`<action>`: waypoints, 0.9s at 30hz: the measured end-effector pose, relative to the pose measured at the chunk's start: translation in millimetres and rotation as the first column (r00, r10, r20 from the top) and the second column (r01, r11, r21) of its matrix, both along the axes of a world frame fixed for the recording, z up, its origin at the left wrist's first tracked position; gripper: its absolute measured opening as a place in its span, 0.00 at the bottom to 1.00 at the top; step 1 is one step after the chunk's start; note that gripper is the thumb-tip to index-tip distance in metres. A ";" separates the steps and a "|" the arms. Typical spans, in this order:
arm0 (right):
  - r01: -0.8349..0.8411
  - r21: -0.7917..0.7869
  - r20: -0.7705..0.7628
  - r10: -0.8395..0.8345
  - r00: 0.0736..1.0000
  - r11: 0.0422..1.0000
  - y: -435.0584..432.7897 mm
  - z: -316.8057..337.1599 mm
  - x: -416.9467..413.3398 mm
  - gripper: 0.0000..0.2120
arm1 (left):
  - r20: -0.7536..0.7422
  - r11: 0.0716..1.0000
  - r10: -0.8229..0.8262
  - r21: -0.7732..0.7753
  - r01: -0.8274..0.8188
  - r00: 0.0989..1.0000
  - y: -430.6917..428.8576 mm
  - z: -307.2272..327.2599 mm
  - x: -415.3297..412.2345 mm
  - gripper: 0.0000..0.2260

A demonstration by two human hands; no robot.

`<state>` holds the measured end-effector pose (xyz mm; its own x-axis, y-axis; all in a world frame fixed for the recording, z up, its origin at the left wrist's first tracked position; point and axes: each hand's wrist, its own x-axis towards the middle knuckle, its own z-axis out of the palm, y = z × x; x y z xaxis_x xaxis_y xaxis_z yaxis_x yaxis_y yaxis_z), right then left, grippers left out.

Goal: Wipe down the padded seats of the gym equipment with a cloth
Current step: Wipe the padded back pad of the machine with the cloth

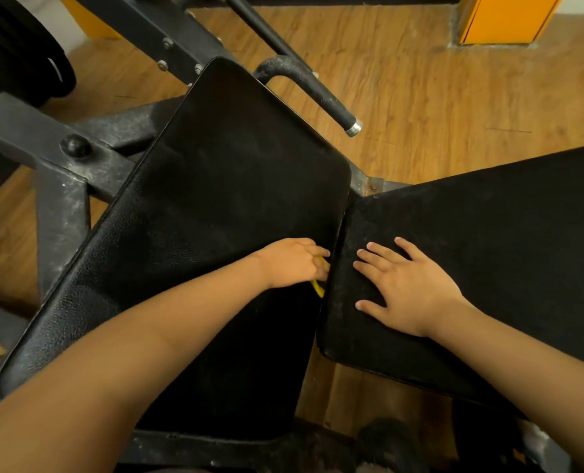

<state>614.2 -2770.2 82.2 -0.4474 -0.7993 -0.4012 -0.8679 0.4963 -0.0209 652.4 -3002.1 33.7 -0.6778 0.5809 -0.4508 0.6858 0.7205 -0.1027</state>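
You have a single view, worn on your head, aimed forward and steeply down from close above the left pad [222, 199] and right pad [488, 261]. Your forearms [147, 336] cross the bottom edge. The wide lens seems to bow the wooden floor [420, 97] outward near the borders.

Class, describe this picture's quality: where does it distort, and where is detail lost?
Head view: the wide lens stretches the forearms at bottom; the left pad goes flat black centrally; the cloth is a yellow sliver under the left hand.
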 end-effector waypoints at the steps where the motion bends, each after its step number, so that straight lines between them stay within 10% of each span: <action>1: 0.000 -0.001 0.000 0.000 1.000 1.000 0.0 -0.4 0.1 0.34 | -0.012 1.000 0.011 -0.008 -0.011 1.000 -1.1 -0.3 -4.5 0.19; 17: -0.002 -0.035 0.004 0.003 1.000 0.999 1.7 -3.6 -0.1 0.34 | -0.305 0.896 0.412 -0.034 -0.442 0.859 -26.6 30.5 -54.5 0.22; 27: 0.008 0.002 0.008 -0.008 1.000 1.000 0.2 1.7 2.8 0.34 | -0.346 0.908 0.375 0.326 -0.264 0.860 -39.2 32.4 74.0 0.14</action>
<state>617.1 -2770.0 83.9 -0.4506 -0.7949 -0.4063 -0.8638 0.5031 -0.0263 726.4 -3041.2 66.1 -0.9332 0.3583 0.0272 0.3545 0.9304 -0.0933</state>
